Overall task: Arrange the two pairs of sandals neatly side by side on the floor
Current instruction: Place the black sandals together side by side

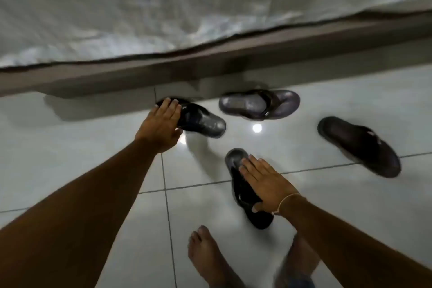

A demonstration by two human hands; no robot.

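Several dark sandals lie scattered on the white tiled floor. My left hand [161,124] lies over the strap end of a black sandal [203,121] near the bed base. My right hand [264,182] grips a black flip-flop [243,192] in the middle, thumb under its edge. A grey-brown flip-flop [259,104] lies sideways close to the bed. A dark brown sandal [357,145] rests at an angle on the right, apart from both hands.
A bed with a white sheet [187,7] and a brown wooden frame [210,61] runs across the back. My bare foot [205,255] stands on the tiled floor [93,147] below the middle flip-flop. Ceiling lights reflect on the tiles.
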